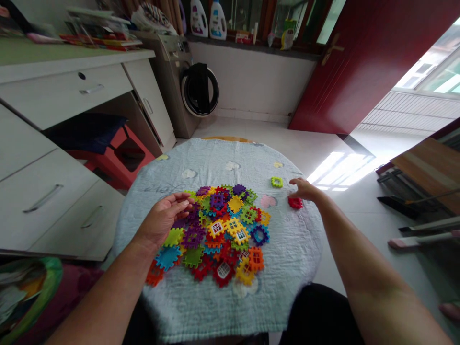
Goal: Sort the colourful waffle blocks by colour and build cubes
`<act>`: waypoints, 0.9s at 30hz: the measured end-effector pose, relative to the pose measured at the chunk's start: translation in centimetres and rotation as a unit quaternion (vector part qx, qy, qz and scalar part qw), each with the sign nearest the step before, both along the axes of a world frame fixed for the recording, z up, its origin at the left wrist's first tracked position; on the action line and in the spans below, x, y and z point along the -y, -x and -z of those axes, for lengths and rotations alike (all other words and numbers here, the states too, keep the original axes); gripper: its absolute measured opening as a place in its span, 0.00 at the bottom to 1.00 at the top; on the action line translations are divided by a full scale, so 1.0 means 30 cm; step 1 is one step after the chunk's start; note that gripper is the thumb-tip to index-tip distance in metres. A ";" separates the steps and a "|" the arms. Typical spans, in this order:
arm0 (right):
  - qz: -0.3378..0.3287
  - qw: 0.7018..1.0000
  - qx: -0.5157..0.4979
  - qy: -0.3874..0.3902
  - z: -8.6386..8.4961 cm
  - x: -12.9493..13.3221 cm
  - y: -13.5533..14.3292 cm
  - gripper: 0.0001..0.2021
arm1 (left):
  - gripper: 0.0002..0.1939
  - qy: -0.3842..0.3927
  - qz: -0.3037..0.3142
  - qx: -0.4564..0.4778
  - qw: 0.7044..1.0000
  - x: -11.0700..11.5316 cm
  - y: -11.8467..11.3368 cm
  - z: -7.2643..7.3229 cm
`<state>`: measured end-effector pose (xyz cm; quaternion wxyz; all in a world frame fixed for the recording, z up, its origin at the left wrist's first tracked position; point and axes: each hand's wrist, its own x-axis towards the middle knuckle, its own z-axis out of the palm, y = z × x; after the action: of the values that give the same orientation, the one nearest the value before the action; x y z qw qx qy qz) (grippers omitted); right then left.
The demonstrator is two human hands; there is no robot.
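Observation:
A pile of colourful plastic interlocking pieces (pixel 215 235) lies on a round table under a pale blue cloth (pixel 215 314). My left hand (pixel 167 218) hovers over the pile's left edge, palm turned inward, fingers loosely curled and apart with nothing seen between them. My right hand (pixel 304 188) is at the table's right side, fingers apart, just above a red piece (pixel 295 203). A green piece (pixel 276 182) lies by itself to the left of that hand. Yellow pieces with white window grids (pixel 233 225) sit on top of the pile.
A red stool (pixel 132 148) and white drawers (pixel 64 191) stand at the left. Behind the table is a washing machine (pixel 172 81) with its door open. An open bin (pixel 50 282) is at the lower left. A red door (pixel 345 62) stands at the back right.

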<state>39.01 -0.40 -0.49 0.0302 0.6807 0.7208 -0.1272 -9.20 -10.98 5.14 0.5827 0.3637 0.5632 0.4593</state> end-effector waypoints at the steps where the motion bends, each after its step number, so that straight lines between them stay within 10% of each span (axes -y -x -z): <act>1: -0.004 1.000 0.009 0.019 0.001 0.032 -0.018 0.36 | 0.19 -0.001 0.003 -0.003 1.000 0.002 -0.002 0.000; 9: -0.052 0.999 0.014 -0.005 0.045 0.154 -0.018 0.24 | 0.21 0.005 0.020 -0.018 1.000 0.010 -0.012 0.013; 27: 0.050 0.997 0.065 0.003 0.043 -0.076 -0.028 0.23 | 0.21 -0.008 0.011 -0.020 1.000 0.017 0.003 -0.008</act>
<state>39.86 1.88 -1.78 0.0730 0.7227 0.6819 -0.0862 -9.28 -11.48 5.38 0.5733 0.3837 0.5670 0.4501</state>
